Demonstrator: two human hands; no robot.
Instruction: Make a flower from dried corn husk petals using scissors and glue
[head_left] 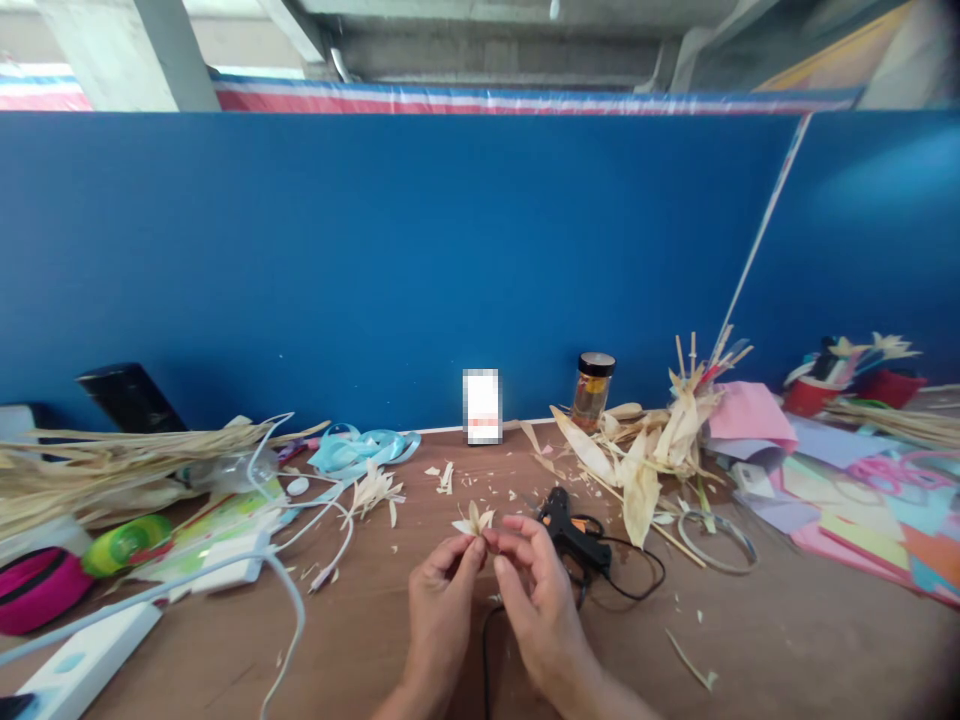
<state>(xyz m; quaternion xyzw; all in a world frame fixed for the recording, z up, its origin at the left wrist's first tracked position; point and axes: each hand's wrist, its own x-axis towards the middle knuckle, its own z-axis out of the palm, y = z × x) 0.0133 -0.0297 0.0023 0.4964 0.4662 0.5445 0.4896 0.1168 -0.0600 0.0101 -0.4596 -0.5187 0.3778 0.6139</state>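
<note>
My left hand pinches a small flower of pale dried husk by its base, petals spread upward. Close on its right is my right hand, fingers curved and thumb apart from them; its fingertips are at the flower's edge, and I cannot tell whether they touch it. Just beyond the right hand lies a black glue gun with its cord on the brown table. Another husk flower rests farther back on the left, among cut scraps.
Dried husks and a metal ring lie to the right, near a lidded jar and coloured paper. Leftward are blue ribbon, white cables, a power strip and a pink tape roll. A blue partition stands behind.
</note>
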